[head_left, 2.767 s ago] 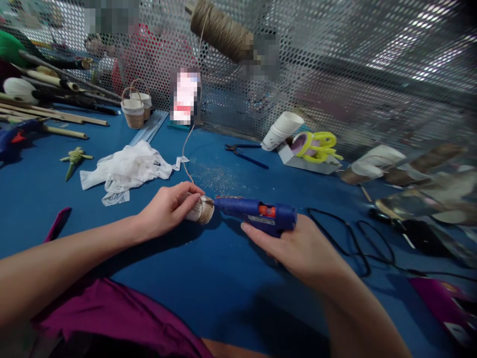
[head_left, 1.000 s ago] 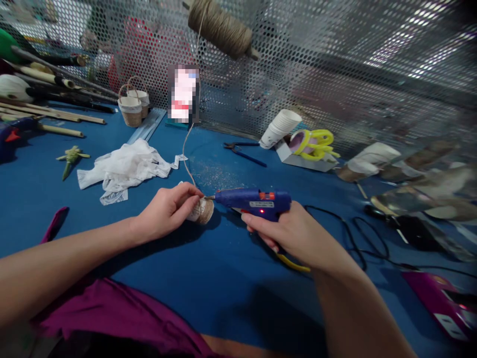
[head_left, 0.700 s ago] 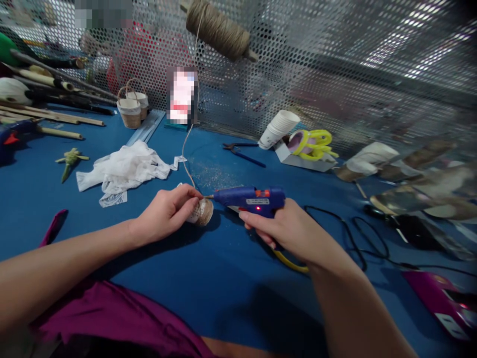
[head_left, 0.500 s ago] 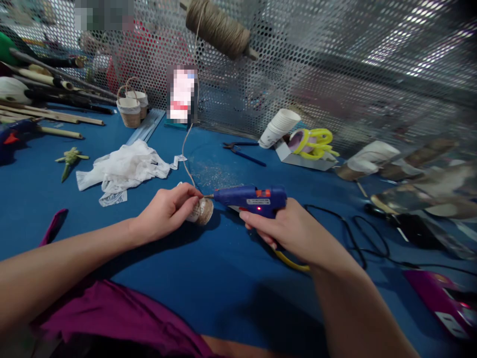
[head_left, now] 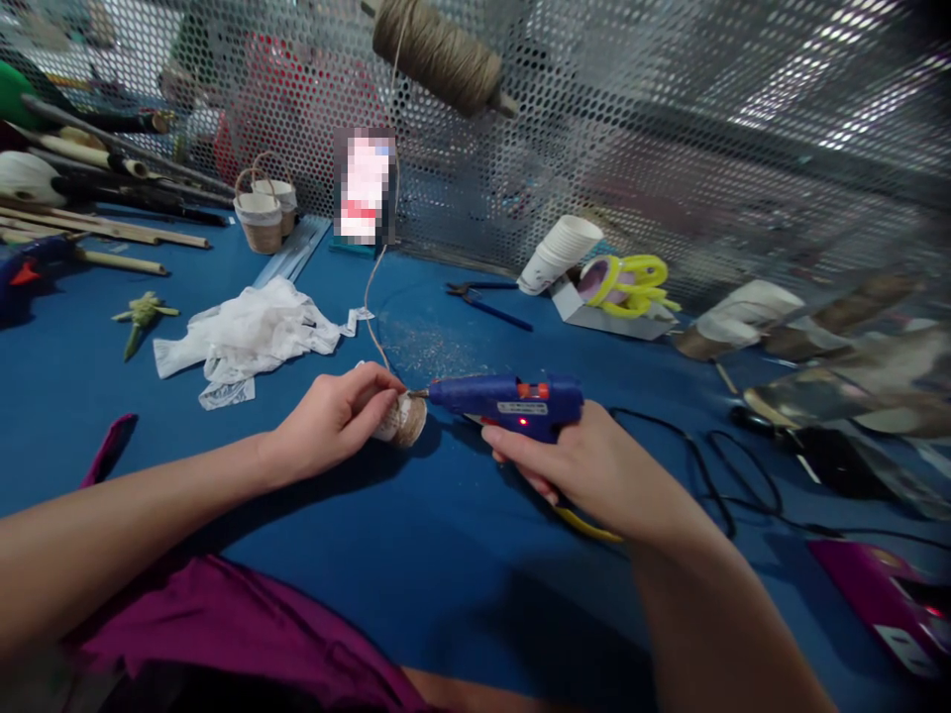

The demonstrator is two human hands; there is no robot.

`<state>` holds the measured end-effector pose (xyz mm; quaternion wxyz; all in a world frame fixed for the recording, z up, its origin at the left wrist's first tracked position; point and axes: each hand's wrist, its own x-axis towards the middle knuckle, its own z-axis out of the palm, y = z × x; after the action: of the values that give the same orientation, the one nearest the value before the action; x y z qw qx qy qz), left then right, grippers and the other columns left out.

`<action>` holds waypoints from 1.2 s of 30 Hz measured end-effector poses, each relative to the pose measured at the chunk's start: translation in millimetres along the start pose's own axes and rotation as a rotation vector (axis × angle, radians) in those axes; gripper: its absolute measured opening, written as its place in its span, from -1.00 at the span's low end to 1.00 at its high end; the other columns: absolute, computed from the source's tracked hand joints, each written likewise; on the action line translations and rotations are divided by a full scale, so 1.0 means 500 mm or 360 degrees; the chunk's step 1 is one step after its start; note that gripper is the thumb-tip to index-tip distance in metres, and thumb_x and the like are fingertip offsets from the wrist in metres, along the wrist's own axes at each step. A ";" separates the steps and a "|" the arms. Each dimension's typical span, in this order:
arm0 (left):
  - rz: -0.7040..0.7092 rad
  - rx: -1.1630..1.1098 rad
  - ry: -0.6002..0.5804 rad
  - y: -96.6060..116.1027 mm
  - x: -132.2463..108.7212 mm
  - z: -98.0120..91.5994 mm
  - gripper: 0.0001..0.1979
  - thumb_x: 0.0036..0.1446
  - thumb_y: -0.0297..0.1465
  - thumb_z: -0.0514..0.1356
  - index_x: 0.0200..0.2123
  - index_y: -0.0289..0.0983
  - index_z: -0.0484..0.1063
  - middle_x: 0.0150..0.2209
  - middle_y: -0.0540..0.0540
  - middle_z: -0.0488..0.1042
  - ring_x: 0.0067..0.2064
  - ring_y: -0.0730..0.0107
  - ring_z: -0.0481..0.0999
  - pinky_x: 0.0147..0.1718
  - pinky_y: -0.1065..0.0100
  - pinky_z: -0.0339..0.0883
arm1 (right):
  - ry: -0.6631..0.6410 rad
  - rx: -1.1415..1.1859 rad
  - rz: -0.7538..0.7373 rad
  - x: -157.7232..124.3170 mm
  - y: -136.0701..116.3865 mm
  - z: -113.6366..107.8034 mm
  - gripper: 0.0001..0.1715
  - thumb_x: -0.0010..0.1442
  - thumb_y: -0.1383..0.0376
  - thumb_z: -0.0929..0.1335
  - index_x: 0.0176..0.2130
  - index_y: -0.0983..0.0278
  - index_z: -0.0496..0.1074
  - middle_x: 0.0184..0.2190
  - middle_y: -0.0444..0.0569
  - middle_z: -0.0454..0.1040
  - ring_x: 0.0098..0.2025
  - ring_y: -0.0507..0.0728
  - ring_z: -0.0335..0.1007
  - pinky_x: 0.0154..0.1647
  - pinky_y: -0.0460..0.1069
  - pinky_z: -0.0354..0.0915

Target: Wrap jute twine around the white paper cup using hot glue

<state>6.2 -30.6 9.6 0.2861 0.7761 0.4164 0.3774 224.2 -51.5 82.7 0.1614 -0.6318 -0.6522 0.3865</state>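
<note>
My left hand is closed around a small paper cup partly wrapped in twine, lying on its side near the middle of the table. Twine runs from the cup up to a large spool on the mesh. In my right hand is a blue hot glue gun with a red light lit. Its metal nozzle is at the cup's edge, close to my left fingertips. My fingers hide much of the cup.
White lace lies in a heap on the left, behind my left forearm. Pliers and stacked paper cups stand farther back. Two twine-wrapped baskets are by the mesh. A black cable crosses the right side toward a purple box.
The glue gun and my right hand have shifted slightly to the right, the nozzle staying close to the cup. My left hand keeps its hold in the same place.
</note>
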 end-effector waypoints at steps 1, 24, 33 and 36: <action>0.0009 0.0004 0.0002 0.000 0.000 -0.001 -0.82 0.20 -0.43 0.00 -0.25 -0.35 0.37 -0.54 0.01 0.42 -0.57 0.58 0.31 -0.58 0.54 0.17 | 0.0007 0.0002 0.0003 0.002 -0.001 0.001 -0.72 0.01 0.15 0.35 -0.59 0.26 0.32 -0.80 -0.24 0.22 -0.72 -0.05 0.15 -0.68 -0.14 0.16; -0.0052 -0.0033 -0.0026 0.000 -0.002 -0.002 -0.77 0.20 -0.37 -0.01 -0.24 -0.36 0.38 -0.48 -0.05 0.48 -0.52 0.52 0.40 -0.52 0.50 0.25 | -0.0008 -0.0085 0.0171 -0.016 -0.004 0.002 -0.70 -0.05 0.11 0.37 -0.61 0.25 0.31 -0.81 -0.22 0.23 -0.74 -0.04 0.14 -0.71 -0.14 0.12; -0.0067 -0.0024 -0.0032 0.003 0.001 -0.003 -0.77 0.19 -0.37 -0.01 -0.25 -0.36 0.38 -0.53 -0.02 0.46 -0.58 0.55 0.34 -0.59 0.52 0.19 | 0.0005 -0.0074 0.0166 -0.020 -0.004 0.004 -0.70 -0.09 0.11 0.38 -0.64 0.22 0.28 -0.83 -0.20 0.21 -0.73 -0.02 0.13 -0.71 -0.11 0.10; -0.0071 -0.0037 -0.0024 0.002 0.001 -0.003 -0.77 0.19 -0.37 -0.01 -0.25 -0.36 0.38 -0.52 -0.03 0.46 -0.58 0.55 0.34 -0.59 0.52 0.19 | -0.0009 -0.0071 0.0153 -0.023 -0.002 0.004 -0.68 -0.10 0.11 0.39 -0.66 0.22 0.27 -0.83 -0.20 0.19 -0.74 -0.03 0.10 -0.72 -0.11 0.08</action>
<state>5.8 -30.7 11.4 0.3065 0.7661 0.4271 0.3700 223.8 -62.9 85.3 0.1267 -0.6647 -0.6301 0.3810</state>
